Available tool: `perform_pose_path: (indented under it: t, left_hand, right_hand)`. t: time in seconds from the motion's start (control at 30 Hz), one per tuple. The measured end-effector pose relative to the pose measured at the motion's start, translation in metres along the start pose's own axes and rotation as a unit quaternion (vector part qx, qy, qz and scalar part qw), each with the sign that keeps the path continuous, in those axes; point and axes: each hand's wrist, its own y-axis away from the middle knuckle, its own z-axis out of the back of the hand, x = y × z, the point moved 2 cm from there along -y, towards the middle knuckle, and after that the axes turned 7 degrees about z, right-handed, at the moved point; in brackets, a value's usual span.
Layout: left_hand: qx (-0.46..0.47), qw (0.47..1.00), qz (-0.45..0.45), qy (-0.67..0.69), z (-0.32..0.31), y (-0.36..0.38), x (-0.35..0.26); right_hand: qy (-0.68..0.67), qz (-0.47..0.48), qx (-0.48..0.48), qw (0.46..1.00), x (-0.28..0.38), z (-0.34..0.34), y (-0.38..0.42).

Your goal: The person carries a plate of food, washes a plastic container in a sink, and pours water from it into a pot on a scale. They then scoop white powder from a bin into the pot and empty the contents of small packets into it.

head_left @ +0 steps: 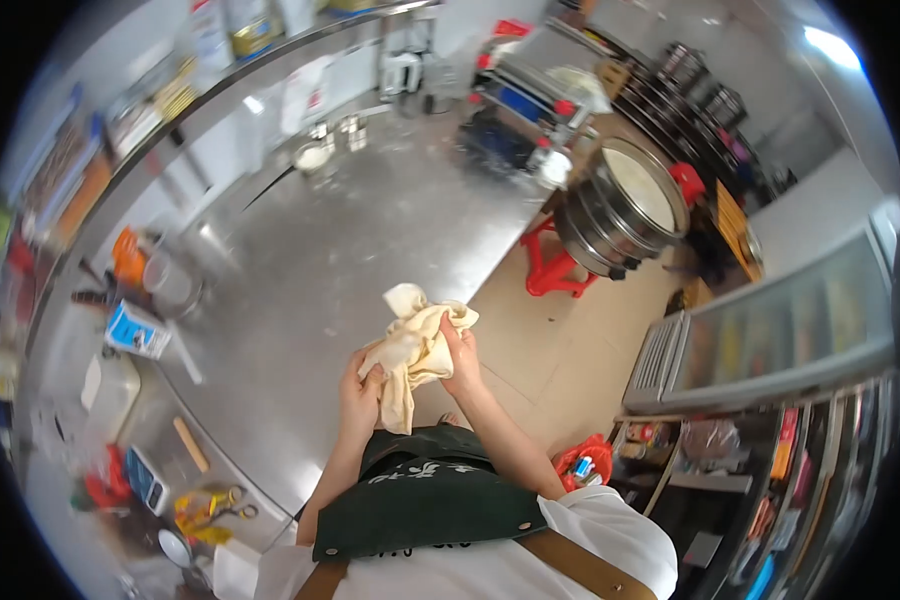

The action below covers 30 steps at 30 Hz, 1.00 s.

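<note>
A crumpled, folded piece of pale cream cloth or dough [410,350] is held up in front of the dark green apron, over the near edge of the steel table [300,270]. My left hand [361,384] grips its left side, thumb on top. On its right side, my right hand [460,352] is closed around it with the thumb pressed in. One end hangs down between my hands and another sticks up at the top. The parts of my fingers behind the material are hidden.
A machine [520,110] stands at the table's far end. Right of it, a large steel steamer [620,210] rests on a red stool [550,265]. Along the left are a clear jug [170,280], a blue-and-white carton [138,330], a rolling pin [191,445] and scissors [232,503].
</note>
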Motion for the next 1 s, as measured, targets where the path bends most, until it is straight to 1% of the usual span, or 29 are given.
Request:
perform_pose_path:
  t: [0.03,0.13,0.17,0.23,0.27,0.3,0.37,0.4,0.43,0.47,0.5,0.57,0.6,0.63,0.73,0.77,0.83,0.87,0.9,0.93,0.97,1.0]
  left_hand:
    - [-0.005,0.999,0.043,0.033,-0.013,-0.003,0.008]
    - [0.003,0.996,0.081,-0.03,-0.053,-0.001,0.021]
    - [0.017,0.995,0.097,0.0,-0.063,-0.001,0.025]
    - [0.018,0.989,0.131,0.073,-0.071,-0.002,0.035]
    - [0.016,0.985,0.155,0.079,-0.076,-0.001,0.041]
    - [-0.003,0.98,0.174,0.092,-0.075,-0.002,0.042]
    - [-0.029,0.968,0.184,0.17,-0.076,-0.002,0.042]
    - [-0.003,0.936,0.222,0.272,-0.068,-0.009,0.054]
    - [0.003,0.9,0.268,0.343,-0.067,-0.011,0.05]
    - [0.054,0.888,0.228,0.396,-0.075,-0.014,0.049]
    - [0.112,0.873,0.185,0.437,-0.074,-0.016,0.046]
    - [0.013,0.907,0.174,0.383,-0.047,0.0,0.034]
    - [-0.035,0.921,0.168,0.351,-0.047,0.009,0.025]
    - [-0.059,0.905,0.158,0.39,-0.027,0.004,0.049]
    - [-0.174,0.859,0.164,0.453,0.018,0.01,0.076]
    - [-0.201,0.867,0.128,0.437,0.046,-0.003,0.105]
    - [-0.254,0.868,-0.01,0.426,0.102,0.028,0.061]
    - [-0.305,0.876,-0.048,0.37,0.143,0.031,0.06]
    - [-0.392,0.883,-0.069,0.248,0.187,0.035,0.06]
    - [-0.468,0.871,-0.088,0.12,0.228,0.039,0.054]
    - [-0.509,0.847,-0.154,0.005,0.263,0.048,0.037]
    - [-0.548,0.813,-0.177,-0.091,0.305,0.051,0.03]
  right_hand:
    - [0.024,0.021,-0.056,0.998,0.011,0.008,0.0]
    - [0.122,0.095,-0.2,0.968,0.028,0.035,-0.008]
    - [0.166,0.1,-0.239,0.952,0.036,0.042,-0.006]
    - [0.276,0.126,-0.175,0.937,0.046,0.069,-0.004]
    - [0.333,0.131,-0.124,0.925,0.049,0.08,-0.003]
    - [0.417,0.14,-0.104,0.892,0.053,0.082,0.003]
    - [0.388,0.165,0.006,0.907,0.059,0.068,0.018]
    - [0.27,0.156,0.068,0.948,0.058,0.055,0.026]
    - [0.369,0.22,0.165,0.888,0.054,0.034,0.037]
    - [0.445,0.292,0.255,0.807,0.05,0.014,0.049]
    - [0.499,0.37,0.333,0.709,0.04,0.0,0.059]
    - [0.557,0.358,0.397,0.636,-0.001,0.012,0.066]
    - [0.58,0.36,0.424,0.596,-0.001,0.016,0.07]
    - [0.561,0.346,0.463,0.592,-0.007,0.015,0.069]
    - [0.551,0.298,0.541,0.561,-0.019,-0.015,0.085]
    - [0.537,0.268,0.552,0.579,-0.024,-0.02,0.087]
    - [0.511,0.204,0.566,0.613,-0.031,-0.022,0.093]
    - [0.506,0.174,0.557,0.636,-0.037,-0.019,0.093]
    - [0.501,0.144,0.543,0.658,-0.046,-0.012,0.089]
    - [0.496,0.116,0.526,0.681,-0.053,-0.007,0.085]
    - [0.492,0.098,0.513,0.697,-0.056,-0.006,0.081]
    - [0.487,0.079,0.498,0.712,-0.059,-0.005,0.076]
